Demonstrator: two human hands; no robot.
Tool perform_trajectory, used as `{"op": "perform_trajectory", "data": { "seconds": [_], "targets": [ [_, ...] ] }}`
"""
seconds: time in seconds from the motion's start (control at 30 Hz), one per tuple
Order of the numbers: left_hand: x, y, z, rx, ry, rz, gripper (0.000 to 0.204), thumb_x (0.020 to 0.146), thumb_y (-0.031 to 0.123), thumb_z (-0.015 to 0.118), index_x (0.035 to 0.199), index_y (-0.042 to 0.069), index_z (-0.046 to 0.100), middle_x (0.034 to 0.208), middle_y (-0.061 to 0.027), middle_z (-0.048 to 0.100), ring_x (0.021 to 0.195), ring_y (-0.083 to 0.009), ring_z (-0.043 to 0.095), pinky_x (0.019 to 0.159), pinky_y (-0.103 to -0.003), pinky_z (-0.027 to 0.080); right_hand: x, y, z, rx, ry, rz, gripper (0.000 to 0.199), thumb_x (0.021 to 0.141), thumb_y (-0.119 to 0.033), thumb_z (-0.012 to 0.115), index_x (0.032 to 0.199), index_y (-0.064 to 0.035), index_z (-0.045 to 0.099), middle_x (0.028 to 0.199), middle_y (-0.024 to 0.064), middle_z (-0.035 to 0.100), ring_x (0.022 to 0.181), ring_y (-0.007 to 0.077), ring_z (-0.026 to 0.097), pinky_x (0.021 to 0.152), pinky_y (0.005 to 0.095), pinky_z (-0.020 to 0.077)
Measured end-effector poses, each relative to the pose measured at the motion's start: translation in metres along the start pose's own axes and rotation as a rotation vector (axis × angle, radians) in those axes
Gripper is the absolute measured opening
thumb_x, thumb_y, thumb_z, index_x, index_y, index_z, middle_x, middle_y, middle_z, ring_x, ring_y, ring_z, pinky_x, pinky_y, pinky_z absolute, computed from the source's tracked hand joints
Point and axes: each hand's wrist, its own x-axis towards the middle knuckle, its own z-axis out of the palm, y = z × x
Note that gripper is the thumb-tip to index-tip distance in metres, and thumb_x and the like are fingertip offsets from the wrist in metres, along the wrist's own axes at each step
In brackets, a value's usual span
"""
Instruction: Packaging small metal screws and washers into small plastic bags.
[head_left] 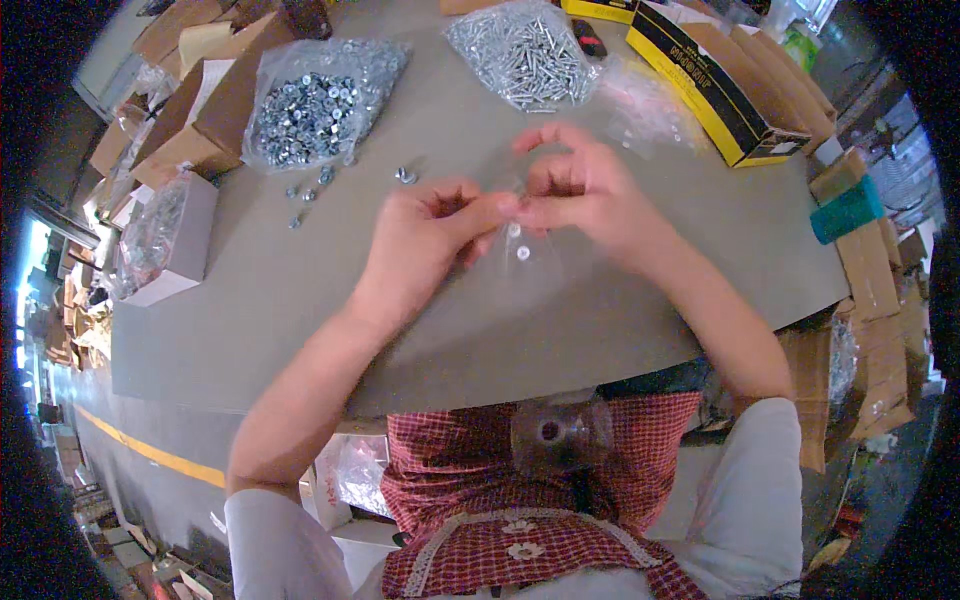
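My left hand (425, 232) and my right hand (590, 195) meet above the middle of the grey table. Between their thumbs and fingertips they pinch the upper end of a small clear plastic bag (535, 262), which hangs down with two small white round spots showing on it. The right hand's upper fingers are lifted and blurred. Whether anything small sits between the fingertips is hidden. Several loose shiny metal fasteners (310, 195) lie left of my left hand, and another fastener (405, 176) lies just beyond it.
Back left is a clear bag of short metal fasteners (315, 115); back centre holds a bag of silver screws (530, 55). Flat clear bags (650, 105) lie beside a black-and-yellow box (715, 90). A white box (180, 245) stands at the left edge, cartons (205, 115) behind it.
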Motion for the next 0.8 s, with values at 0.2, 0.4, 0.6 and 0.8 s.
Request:
{"op": "perform_trajectory", "data": {
  "seconds": [0.2, 0.4, 0.6, 0.8],
  "targets": [
    [0.008, -0.016, -0.010, 0.254, 0.087, 0.363, 0.015, 0.085, 0.009, 0.071, 0.098, 0.001, 0.071, 0.087, -0.0035, 0.071, 0.078, -0.0103, 0.063, 0.072, -0.027, 0.051, 0.002, 0.008, 0.000, -0.293, 0.035, -0.296, 0.043, 0.081, -0.007, 0.072, 0.118, -0.0063, 0.050, 0.081, 0.0047, 0.064, 0.079, 0.0146, 0.063, 0.071, 0.0291, 0.0520],
    [0.004, -0.012, -0.006, 0.468, 0.167, 0.469, 0.016, 0.083, 0.006, 0.066, 0.098, 0.003, 0.070, 0.086, -0.0136, 0.071, 0.075, -0.0210, 0.069, 0.069, -0.032, 0.052, 0.000, -0.002, 0.003, -0.414, 0.062, -0.255, 0.015, 0.083, -0.008, 0.070, 0.095, -0.0033, 0.063, 0.086, 0.0036, 0.066, 0.082, 0.0120, 0.063, 0.074, 0.0284, 0.0521],
    [0.007, -0.012, -0.007, 0.444, 0.176, 0.522, 0.020, 0.083, 0.004, 0.069, 0.103, 0.002, 0.069, 0.091, -0.0079, 0.071, 0.083, -0.0143, 0.067, 0.077, -0.029, 0.053, -0.002, 0.003, -0.002, -0.263, -0.161, -0.050, 0.009, 0.085, -0.008, 0.068, 0.090, -0.0011, 0.064, 0.073, 0.0034, 0.065, 0.065, 0.0106, 0.062, 0.063, 0.0281, 0.0529],
    [0.009, -0.008, -0.008, 0.732, 0.378, 0.909, 0.022, 0.082, 0.005, 0.071, 0.104, 0.002, 0.066, 0.088, -0.0105, 0.069, 0.079, -0.0204, 0.068, 0.073, -0.032, 0.053, -0.005, -0.006, 0.010, -0.197, -0.173, 0.036, 0.009, 0.088, -0.010, 0.066, 0.086, -0.0021, 0.063, 0.067, 0.0027, 0.062, 0.056, 0.0102, 0.059, 0.050, 0.0267, 0.0502]
  ]
}}
